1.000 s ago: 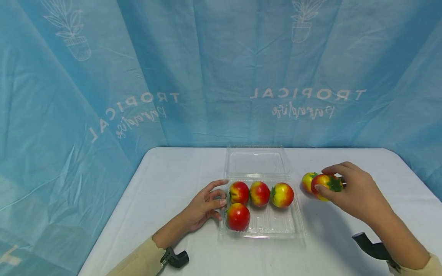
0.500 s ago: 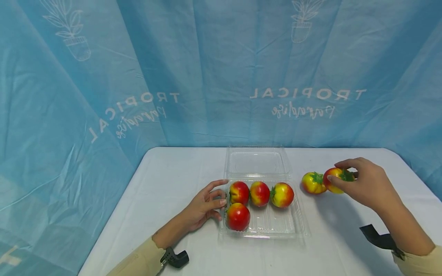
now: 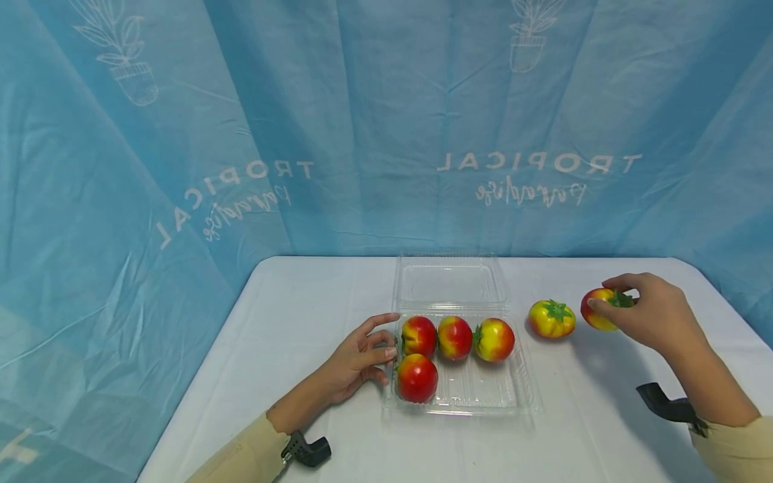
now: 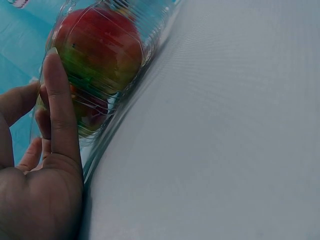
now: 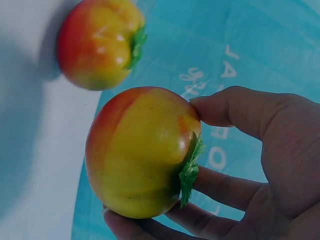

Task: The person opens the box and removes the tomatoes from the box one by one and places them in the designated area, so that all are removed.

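Note:
My right hand (image 3: 658,312) grips a red-and-yellow tomato (image 3: 596,306) with a green calyx, thumb and fingers spread round it, over the right part of the table. In the right wrist view this tomato (image 5: 140,155) shows mostly yellow, its calyx toward the palm. A second tomato (image 3: 551,320) lies to its left, calyx up. My left hand (image 3: 356,365) touches the left side of a clear plastic clamshell box (image 3: 477,396), thumb against its wall and index finger along the rim. Several tomatoes (image 3: 454,339) sit inside: a back row and one at front left (image 3: 417,379).
The box's transparent lid (image 3: 449,285) lies folded back behind it. A white cloth covers the table (image 3: 320,288), and a blue printed curtain (image 3: 386,134) hangs at its back and left. Black wrist mounts (image 3: 308,451) stick out from both sleeves.
My right hand has moved right and slightly back with the tomato, away from the second tomato, which now shows fully. The left hand and the box have stayed in place.

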Available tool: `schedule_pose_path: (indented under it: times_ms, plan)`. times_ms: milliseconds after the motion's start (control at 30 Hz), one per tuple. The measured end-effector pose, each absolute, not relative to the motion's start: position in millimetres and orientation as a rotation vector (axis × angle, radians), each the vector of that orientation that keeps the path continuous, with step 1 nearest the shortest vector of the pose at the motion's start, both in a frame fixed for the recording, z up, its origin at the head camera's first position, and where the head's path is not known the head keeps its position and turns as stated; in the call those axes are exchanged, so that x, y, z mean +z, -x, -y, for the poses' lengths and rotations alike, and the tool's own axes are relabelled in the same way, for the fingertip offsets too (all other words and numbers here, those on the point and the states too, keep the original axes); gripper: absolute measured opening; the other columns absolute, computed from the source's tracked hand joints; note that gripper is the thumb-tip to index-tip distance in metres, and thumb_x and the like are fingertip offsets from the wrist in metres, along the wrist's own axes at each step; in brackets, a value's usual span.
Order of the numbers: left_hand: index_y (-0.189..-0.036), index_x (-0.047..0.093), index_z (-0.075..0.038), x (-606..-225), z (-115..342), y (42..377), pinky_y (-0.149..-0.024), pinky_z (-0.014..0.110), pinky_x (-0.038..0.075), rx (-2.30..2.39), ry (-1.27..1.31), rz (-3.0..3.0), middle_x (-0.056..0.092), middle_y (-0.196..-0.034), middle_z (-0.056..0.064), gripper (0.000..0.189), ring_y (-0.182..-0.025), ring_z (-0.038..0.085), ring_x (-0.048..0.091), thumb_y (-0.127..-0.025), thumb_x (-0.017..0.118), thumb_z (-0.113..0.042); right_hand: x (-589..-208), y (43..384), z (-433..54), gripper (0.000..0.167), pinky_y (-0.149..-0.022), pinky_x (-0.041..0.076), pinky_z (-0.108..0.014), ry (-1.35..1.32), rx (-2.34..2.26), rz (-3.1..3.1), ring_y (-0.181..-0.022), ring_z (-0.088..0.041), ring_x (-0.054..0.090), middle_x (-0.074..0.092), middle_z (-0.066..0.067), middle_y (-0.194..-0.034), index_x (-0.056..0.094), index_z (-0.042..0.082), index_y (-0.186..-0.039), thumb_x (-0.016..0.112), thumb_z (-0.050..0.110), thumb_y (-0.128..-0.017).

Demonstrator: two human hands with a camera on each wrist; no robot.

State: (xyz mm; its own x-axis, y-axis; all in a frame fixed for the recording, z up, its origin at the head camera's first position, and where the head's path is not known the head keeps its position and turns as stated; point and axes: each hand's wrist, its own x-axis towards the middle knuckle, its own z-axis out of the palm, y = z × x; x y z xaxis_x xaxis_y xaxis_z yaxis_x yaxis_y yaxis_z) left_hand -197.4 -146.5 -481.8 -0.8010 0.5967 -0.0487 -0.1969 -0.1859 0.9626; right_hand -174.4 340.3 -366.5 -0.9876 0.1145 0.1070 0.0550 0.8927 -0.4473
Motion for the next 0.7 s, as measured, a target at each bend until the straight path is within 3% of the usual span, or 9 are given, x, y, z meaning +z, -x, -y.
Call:
schedule_pose_path:
  times_ms: [700]
  plan:
    - [-0.163, 0.035, -0.017, -481.4, 146.2, 197.2, -0.068, 0.029, 0.065, 2.036, -0.455, -1.553, 0.057, -0.111, 0.005, 0.068, -0.085, 0.012, 0.066, -0.104, 0.067, -0.008, -399.3, 193.9, -351.9, 0.06, -0.067, 0.062, -0.052, 0.149, 0.657, 2.944, -0.098, -0.05, 0.056, 0.061, -0.038, -0.12, 0.066, -0.012, -0.126, 0.081, 0.035, -0.091]
